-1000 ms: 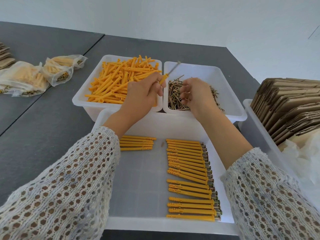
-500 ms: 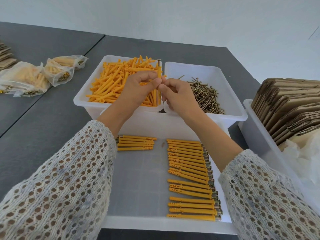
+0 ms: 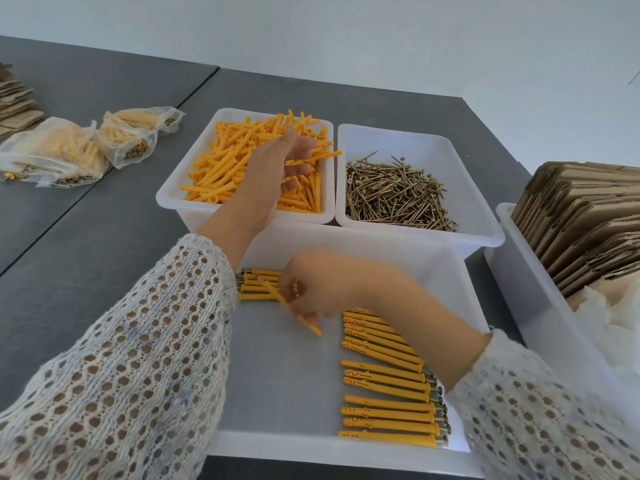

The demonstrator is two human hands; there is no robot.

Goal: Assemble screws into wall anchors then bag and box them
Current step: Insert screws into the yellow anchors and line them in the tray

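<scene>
The dark grey surface [image 3: 86, 237] carries everything. Nearest the person sits a wide white tray [image 3: 277, 393], and in it a long column of assembled anchors [image 3: 388, 393] lies along the right side, screw heads poking out at their right ends, with a shorter group of assembled anchors [image 3: 258, 284] at the tray's far left corner. Behind the tray stand two white bins side by side: the left bin [image 3: 180, 202] is heaped with loose orange wall anchors [image 3: 225, 161], the right bin [image 3: 485, 216] holds a pile of brass-coloured screws [image 3: 398, 192]. At the far right a white crate [image 3: 519, 271] holds flattened cardboard boxes [image 3: 581, 216] standing on edge, with crumpled white plastic in front of them. Off to the left on the surface lie filled clear bags [image 3: 69, 154] of anchors and more flat cardboard at the edge.

The left hand [image 3: 273, 178] reaches into the anchor bin, its fingers loosely spread over the heap, a few anchors lying against them; I cannot tell whether it grips any. The right hand [image 3: 325, 285], blurred, is low over the tray beside the short group, fingers curled round one orange anchor [image 3: 301, 317] that slants down to the right.
</scene>
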